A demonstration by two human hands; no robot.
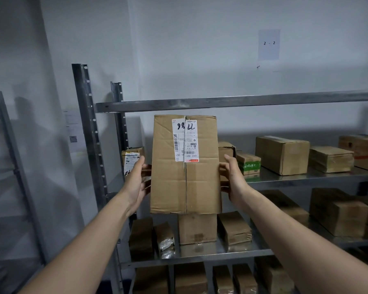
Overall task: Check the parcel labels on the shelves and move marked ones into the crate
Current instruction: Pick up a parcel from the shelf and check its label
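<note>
I hold a tall cardboard parcel (pixel 185 179) upright in front of the metal shelving, clear of the shelf boards. Its white shipping label (pixel 184 141) faces me upside down, with black handwritten digits at the top and barcodes below. My left hand (pixel 137 183) grips the parcel's left side, fingers curled behind it. My right hand (pixel 232 179) grips the right side the same way. No crate is in view.
The steel shelf rack (pixel 221 101) has several tiers. Small cardboard boxes (pixel 282 154) line the middle shelf to the right, and a labelled small box (pixel 131 159) stands behind my left hand. More boxes (pixel 197 229) fill the lower shelves. A "2-2" sign (pixel 269 44) hangs on the wall.
</note>
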